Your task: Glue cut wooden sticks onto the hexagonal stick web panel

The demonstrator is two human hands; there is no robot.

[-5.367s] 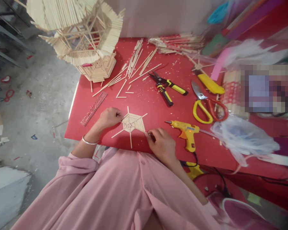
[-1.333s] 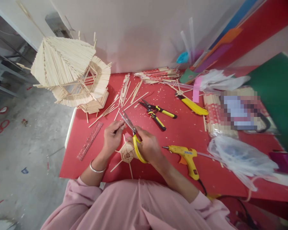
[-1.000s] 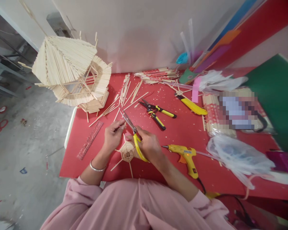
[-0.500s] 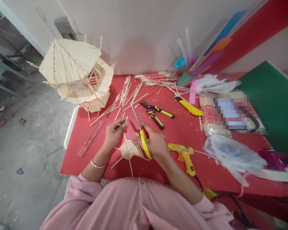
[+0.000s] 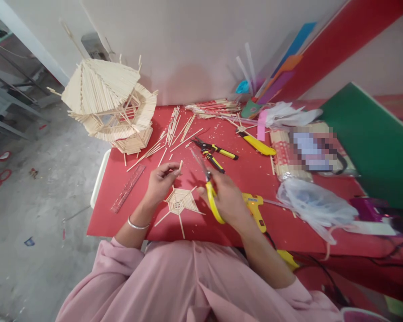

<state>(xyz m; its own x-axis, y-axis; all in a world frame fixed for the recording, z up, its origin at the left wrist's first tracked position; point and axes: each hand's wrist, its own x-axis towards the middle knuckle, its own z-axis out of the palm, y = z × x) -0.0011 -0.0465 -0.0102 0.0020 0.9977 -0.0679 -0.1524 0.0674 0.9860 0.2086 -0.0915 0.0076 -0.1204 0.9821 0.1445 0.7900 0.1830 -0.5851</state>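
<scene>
My left hand (image 5: 161, 181) pinches a short wooden stick (image 5: 181, 167) between thumb and fingertips. In my right hand (image 5: 226, 197) is a pair of scissors (image 5: 213, 202) with yellow handles, its blades pointing up and to the left, blurred at the tips. Between and just below the hands, a web-shaped piece of glued sticks (image 5: 184, 200) lies on the red tabletop (image 5: 127, 223), its spokes sticking out. Beyond the hands rest black and yellow pliers (image 5: 215, 154). A yellow glue gun (image 5: 255, 208) lies partly hidden behind my right hand.
A pagoda-like model of sticks (image 5: 107, 103) stands at the back left. A clear ruler (image 5: 128, 188) lies left of my left hand. Loose sticks (image 5: 173, 127), a yellow cutter knife (image 5: 257, 143), packed sticks (image 5: 282, 154) and a plastic bag (image 5: 314, 208) are spread across the table.
My right hand with the scissors has moved right, away from my left hand. The left hand still holds the stick, now more upright. The whole view has shifted slightly.
</scene>
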